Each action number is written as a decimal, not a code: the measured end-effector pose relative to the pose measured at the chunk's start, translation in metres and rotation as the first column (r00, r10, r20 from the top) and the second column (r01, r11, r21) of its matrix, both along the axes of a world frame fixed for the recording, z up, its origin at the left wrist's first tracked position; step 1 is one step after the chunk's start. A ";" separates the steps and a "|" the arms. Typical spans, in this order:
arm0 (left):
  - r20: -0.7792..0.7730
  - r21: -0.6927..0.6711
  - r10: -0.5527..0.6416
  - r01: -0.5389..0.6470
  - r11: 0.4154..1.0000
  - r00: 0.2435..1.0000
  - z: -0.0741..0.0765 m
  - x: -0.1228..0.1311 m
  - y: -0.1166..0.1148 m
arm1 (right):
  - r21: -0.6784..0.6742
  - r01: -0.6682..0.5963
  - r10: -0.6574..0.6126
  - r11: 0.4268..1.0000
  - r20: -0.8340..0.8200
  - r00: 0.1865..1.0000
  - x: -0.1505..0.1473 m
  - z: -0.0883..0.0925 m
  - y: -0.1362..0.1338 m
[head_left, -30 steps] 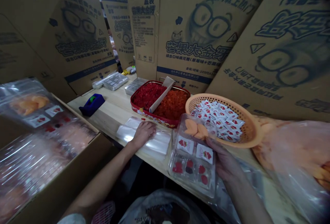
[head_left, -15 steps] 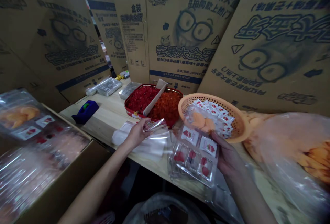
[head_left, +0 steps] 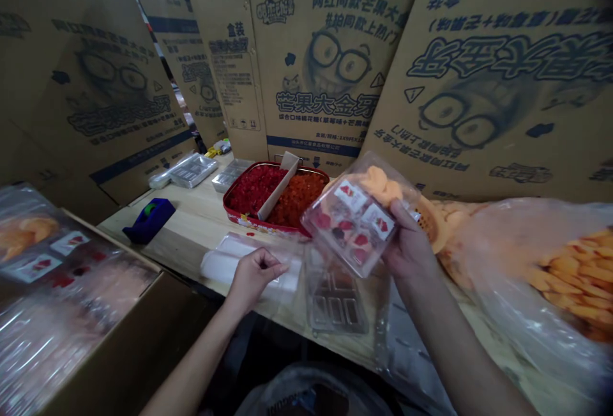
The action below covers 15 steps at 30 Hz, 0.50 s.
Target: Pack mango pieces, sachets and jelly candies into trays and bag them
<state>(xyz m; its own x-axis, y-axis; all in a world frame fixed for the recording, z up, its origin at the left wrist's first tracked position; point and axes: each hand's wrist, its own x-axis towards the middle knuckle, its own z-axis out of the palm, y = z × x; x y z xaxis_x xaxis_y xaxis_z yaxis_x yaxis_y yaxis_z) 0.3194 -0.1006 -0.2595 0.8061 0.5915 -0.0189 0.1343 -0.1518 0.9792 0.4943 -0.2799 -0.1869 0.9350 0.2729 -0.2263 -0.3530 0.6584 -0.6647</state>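
My right hand point(head_left: 409, 243) grips a filled clear plastic tray point(head_left: 352, 221) by its right side, tilted above the table. The tray holds orange candy pieces, two white sachets with red print, and red and dark pieces in its small compartments. My left hand point(head_left: 258, 277) has thumb and fingers pinched together on a thin clear plastic bag point(head_left: 292, 256), over a pile of such bags point(head_left: 223, 262). The bag's edges are hard to make out. Beneath the held tray, empty clear trays point(head_left: 335, 307) lie stacked on the table.
A red tin point(head_left: 263, 227) holds red and orange pieces on two sides of a cardboard divider. Behind my right hand is an orange basket point(head_left: 438, 227). Also around are a blue tape dispenser point(head_left: 148, 221), a carton of packed trays point(head_left: 143, 314) and a large bag of orange candy point(head_left: 517, 237).
My right hand has raised the filled tray up and away from the empty trays, tilting it. My left hand has come down and nearer, and the lifted clear plastic has dropped lower.
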 end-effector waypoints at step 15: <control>0.031 -0.266 -0.090 0.095 0.959 0.995 0.002 -0.023 -0.021 | 0.105 -0.021 -0.003 0.994 0.224 0.975 -0.012 -0.003 0.056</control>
<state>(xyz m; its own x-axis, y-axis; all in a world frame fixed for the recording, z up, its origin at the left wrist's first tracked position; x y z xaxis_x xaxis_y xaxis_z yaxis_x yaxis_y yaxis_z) 0.2968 -0.1212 -0.2579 0.8590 0.4894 -0.1503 0.1135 0.1042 0.9881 0.4820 -0.2236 -0.1901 0.9559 0.2930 0.0188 -0.2100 0.7270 -0.6537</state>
